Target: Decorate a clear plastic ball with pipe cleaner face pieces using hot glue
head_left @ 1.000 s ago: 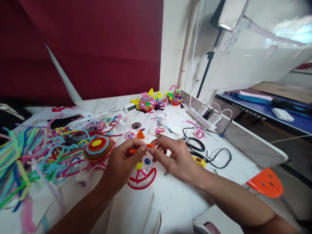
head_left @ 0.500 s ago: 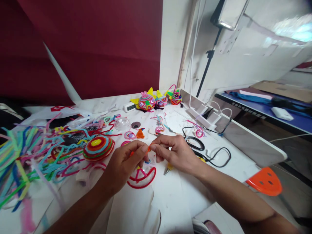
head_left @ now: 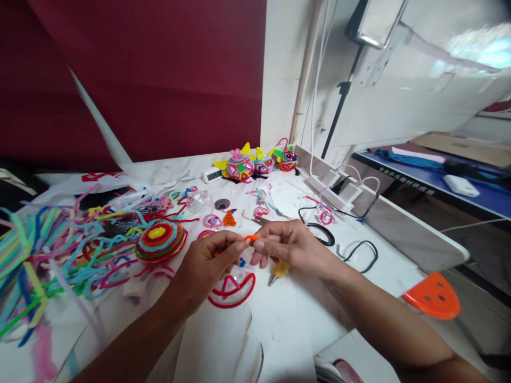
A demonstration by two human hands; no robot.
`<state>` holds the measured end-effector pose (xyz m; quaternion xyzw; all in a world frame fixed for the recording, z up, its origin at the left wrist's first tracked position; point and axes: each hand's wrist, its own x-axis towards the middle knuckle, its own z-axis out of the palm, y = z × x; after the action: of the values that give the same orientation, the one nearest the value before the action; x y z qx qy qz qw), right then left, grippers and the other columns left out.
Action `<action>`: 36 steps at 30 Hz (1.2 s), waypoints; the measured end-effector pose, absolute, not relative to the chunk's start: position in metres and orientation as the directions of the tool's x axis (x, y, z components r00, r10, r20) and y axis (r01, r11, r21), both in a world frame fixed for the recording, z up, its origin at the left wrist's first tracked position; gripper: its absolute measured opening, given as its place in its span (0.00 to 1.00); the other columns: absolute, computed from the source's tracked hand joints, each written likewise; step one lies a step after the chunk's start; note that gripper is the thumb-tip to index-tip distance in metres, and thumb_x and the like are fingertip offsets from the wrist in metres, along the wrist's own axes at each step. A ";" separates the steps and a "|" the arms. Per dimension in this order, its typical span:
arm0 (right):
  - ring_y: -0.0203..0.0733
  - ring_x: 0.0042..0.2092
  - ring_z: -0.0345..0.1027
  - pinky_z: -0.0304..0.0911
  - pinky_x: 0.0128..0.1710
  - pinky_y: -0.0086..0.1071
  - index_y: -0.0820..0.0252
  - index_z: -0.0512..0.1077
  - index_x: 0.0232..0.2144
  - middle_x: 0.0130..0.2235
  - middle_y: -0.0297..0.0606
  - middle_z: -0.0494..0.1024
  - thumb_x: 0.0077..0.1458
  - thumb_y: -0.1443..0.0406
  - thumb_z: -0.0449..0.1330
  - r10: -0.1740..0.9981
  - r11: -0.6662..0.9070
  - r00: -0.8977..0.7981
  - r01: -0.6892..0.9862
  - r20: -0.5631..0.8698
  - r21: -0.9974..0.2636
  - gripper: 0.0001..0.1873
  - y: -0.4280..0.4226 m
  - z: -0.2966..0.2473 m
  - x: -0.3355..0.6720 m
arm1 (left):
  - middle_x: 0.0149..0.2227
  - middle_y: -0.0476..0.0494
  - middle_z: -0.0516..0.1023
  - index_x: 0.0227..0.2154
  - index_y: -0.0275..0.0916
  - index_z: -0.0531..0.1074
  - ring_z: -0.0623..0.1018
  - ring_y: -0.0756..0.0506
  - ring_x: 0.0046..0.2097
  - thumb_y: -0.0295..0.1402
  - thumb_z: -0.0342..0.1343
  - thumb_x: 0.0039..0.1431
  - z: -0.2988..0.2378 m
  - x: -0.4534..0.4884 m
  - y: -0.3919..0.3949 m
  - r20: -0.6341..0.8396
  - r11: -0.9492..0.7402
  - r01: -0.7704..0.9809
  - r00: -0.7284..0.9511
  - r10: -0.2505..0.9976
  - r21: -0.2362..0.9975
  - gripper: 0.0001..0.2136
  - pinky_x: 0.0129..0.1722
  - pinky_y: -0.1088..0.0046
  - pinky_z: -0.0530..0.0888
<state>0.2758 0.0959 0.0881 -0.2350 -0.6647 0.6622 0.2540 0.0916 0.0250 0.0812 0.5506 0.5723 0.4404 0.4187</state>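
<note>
Between my hands runs a short orange pipe cleaner (head_left: 250, 238), curved slightly upward. My left hand (head_left: 211, 260) pinches one end between thumb and fingers. The other end is pinched by my right hand (head_left: 285, 246). Below them on the table lies a clear piece edged with a red pipe cleaner (head_left: 233, 304), with a pink triangle on it; my hands hide its upper part. A glue gun's yellow and metal tip (head_left: 278, 272) shows under my right hand. Scissors (head_left: 321, 234) with black handles lie just beyond that hand.
Many loose pipe cleaners (head_left: 24, 260) cover the left side, beside a striped round piece (head_left: 162, 242). Finished colourful ornaments (head_left: 240, 166) stand at the back near a white digital timer (head_left: 211, 175). A power strip (head_left: 331, 191) lies along the right edge. An orange stool (head_left: 433, 296) is beyond it.
My right hand has shifted slightly and its grip has changed, so more of the orange pipe cleaner shows between my hands. My left hand stays nearly in place.
</note>
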 end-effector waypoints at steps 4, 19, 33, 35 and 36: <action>0.31 0.21 0.68 0.59 0.20 0.23 0.64 0.72 0.25 0.22 0.35 0.78 0.48 0.55 0.68 0.674 -0.095 -0.738 -0.035 -0.038 -0.995 0.17 0.096 0.089 0.274 | 0.25 0.51 0.74 0.30 0.38 0.74 0.71 0.53 0.26 0.34 0.55 0.59 0.081 0.093 0.020 0.360 -0.271 0.607 -0.028 0.933 0.747 0.07 0.27 0.79 0.66; 0.35 0.27 0.76 0.62 0.20 0.21 0.65 0.75 0.31 0.29 0.41 0.82 0.47 0.53 0.69 0.609 -0.244 -0.788 -0.080 -0.089 -0.966 0.19 0.101 0.083 0.277 | 0.21 0.52 0.70 0.28 0.39 0.73 0.68 0.51 0.24 0.43 0.56 0.57 0.074 0.092 0.023 0.155 -0.069 0.469 -0.147 0.977 0.880 0.12 0.23 0.78 0.63; 0.32 0.25 0.66 0.59 0.24 0.25 0.64 0.73 0.29 0.25 0.36 0.78 0.50 0.60 0.66 0.728 0.084 -0.685 0.037 0.036 -0.996 0.11 0.095 0.075 0.273 | 0.18 0.54 0.66 0.24 0.39 0.71 0.64 0.52 0.22 0.43 0.55 0.58 0.076 0.091 0.024 0.111 -0.043 0.453 -0.126 0.986 0.890 0.13 0.22 0.78 0.61; 0.32 0.26 0.66 0.58 0.26 0.26 0.64 0.73 0.30 0.26 0.36 0.77 0.53 0.61 0.64 0.720 0.178 -0.688 0.058 0.090 -0.982 0.10 0.094 0.074 0.274 | 0.18 0.55 0.65 0.24 0.39 0.71 0.62 0.52 0.21 0.43 0.55 0.58 0.077 0.091 0.024 0.087 -0.022 0.433 -0.130 0.988 0.901 0.13 0.20 0.79 0.60; 0.32 0.26 0.65 0.58 0.26 0.26 0.63 0.73 0.31 0.27 0.35 0.77 0.54 0.60 0.64 0.708 0.192 -0.699 0.057 0.098 -0.980 0.10 0.094 0.074 0.275 | 0.18 0.55 0.64 0.25 0.39 0.71 0.61 0.53 0.21 0.43 0.55 0.57 0.077 0.091 0.024 0.080 -0.015 0.426 -0.135 0.988 0.905 0.13 0.20 0.79 0.59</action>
<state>0.2746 0.0942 0.0741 -0.2662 -0.7187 0.5771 0.2820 0.0911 0.0243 0.0774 0.5698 0.6202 0.4278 0.3282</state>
